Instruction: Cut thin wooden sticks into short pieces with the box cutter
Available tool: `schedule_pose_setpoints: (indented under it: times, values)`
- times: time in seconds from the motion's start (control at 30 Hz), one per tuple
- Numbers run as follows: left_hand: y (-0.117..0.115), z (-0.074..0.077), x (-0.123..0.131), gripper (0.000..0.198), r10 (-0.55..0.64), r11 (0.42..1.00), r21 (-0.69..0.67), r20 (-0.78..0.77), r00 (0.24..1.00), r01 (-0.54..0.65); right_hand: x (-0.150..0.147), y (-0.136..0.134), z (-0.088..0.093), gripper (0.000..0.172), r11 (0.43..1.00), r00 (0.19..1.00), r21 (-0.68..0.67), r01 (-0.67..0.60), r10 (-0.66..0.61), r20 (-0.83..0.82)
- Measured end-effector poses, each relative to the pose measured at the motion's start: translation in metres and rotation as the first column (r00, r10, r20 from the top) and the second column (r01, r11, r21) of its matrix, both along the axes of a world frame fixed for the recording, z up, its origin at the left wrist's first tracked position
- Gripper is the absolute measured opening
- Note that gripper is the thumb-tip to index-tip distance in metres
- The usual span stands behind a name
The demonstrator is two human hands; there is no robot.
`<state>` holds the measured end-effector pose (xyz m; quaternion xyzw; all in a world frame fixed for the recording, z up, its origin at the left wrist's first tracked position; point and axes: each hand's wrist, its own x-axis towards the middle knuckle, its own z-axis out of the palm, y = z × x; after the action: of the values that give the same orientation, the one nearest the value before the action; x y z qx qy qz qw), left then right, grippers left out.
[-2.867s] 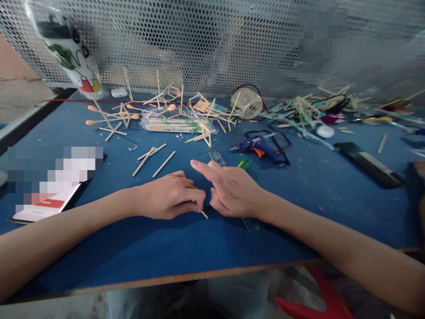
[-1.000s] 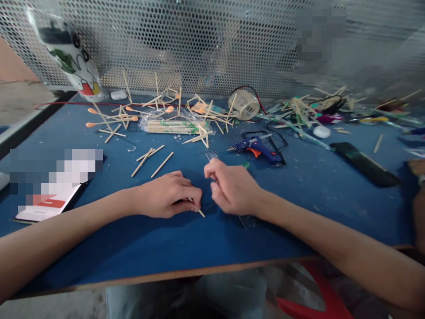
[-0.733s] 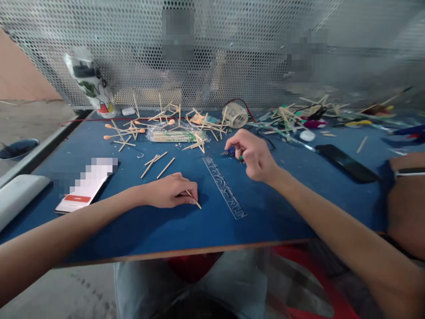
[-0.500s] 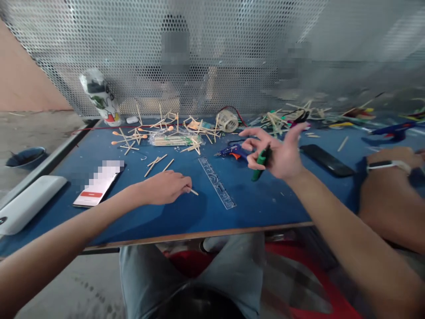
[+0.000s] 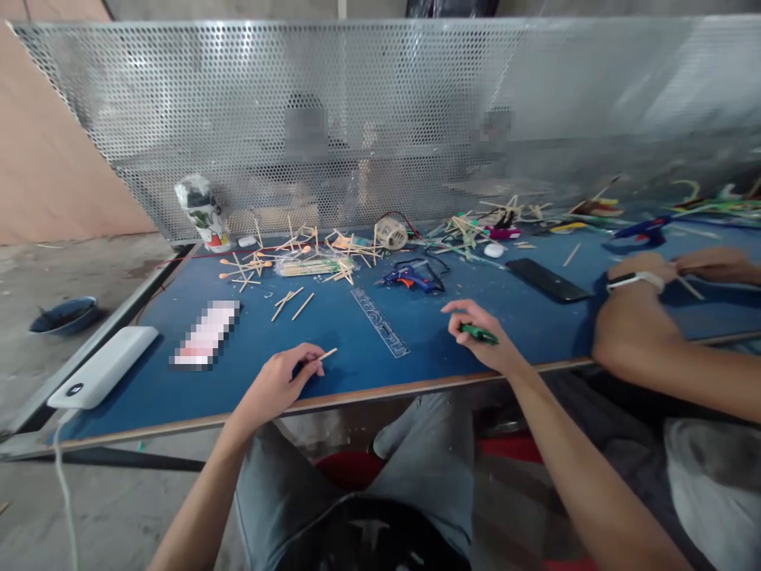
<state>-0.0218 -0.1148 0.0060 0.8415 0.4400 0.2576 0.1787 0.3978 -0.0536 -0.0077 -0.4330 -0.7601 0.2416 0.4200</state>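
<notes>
My left hand [image 5: 285, 379] is low over the front of the blue table, pinching a short wooden stick [image 5: 329, 354] between thumb and fingers. The stick's free end points up and right. My right hand [image 5: 480, 337] holds small green-handled pliers [image 5: 479, 333] across the palm, the jaws mostly hidden. A clear plastic ruler [image 5: 380, 323] with cut-out shapes lies flat between the two hands. Beyond the left hand rest several loose sticks [image 5: 303, 306]. Behind the ruler sits a blue glue gun [image 5: 410, 277] with an orange trigger.
Stick structures [image 5: 246, 268], a bagged bundle of sticks [image 5: 309, 266] and a round wooden piece [image 5: 391, 233] line the back by the perforated metal screen [image 5: 238, 119]. A phone [image 5: 208, 335] and white power bank [image 5: 107, 369] lie left, a black phone [image 5: 547, 280] right. A co-worker's arm [image 5: 642, 325] is at far right.
My view has shifted. Both hands have drawn nearer the table's front edge. The right hand has come down and its fingers have curled in more around the pliers; the left still holds the stick.
</notes>
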Motion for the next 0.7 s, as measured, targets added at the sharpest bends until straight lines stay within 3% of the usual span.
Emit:
schedule_pose_setpoints:
  times: [0.07,0.17,0.27,0.37,0.43,0.53,0.7]
  values:
    - [0.003,0.007,-0.006,0.016,0.011,1.0,-0.006,-0.012,1.0,-0.011,-0.002,0.003,0.009,0.05,0.999,1.0,-0.03,-0.026,0.026,0.005]
    - [0.028,0.038,-0.007,0.013,0.019,1.0,0.002,-0.06,0.998,-0.019,-0.015,0.016,0.03,0.044,0.998,1.0,-0.048,-0.029,0.028,-0.011]
    - [0.075,0.071,0.002,0.017,-0.003,0.999,0.034,-0.085,0.996,0.006,-0.043,0.038,0.054,0.044,0.999,0.997,-0.018,-0.037,0.036,-0.071]
    - [0.127,0.088,0.014,0.015,-0.088,0.996,-0.019,-0.127,0.988,0.086,-0.078,0.066,0.075,0.044,0.994,0.991,-0.012,-0.109,0.108,-0.076]
    - [0.155,0.088,0.018,0.014,-0.132,0.989,-0.084,-0.167,0.977,0.119,-0.101,0.084,0.084,0.044,0.984,0.983,-0.029,-0.179,0.178,-0.035]
    - [0.179,0.076,0.017,0.018,-0.181,0.974,-0.175,-0.206,0.962,0.146,-0.13,0.106,0.088,0.041,0.955,0.957,-0.092,-0.281,0.285,0.043]
    - [0.181,0.045,0.003,0.024,-0.134,0.979,-0.171,-0.153,0.979,0.107,-0.152,0.12,0.069,0.042,0.945,0.947,-0.139,-0.297,0.31,0.087]
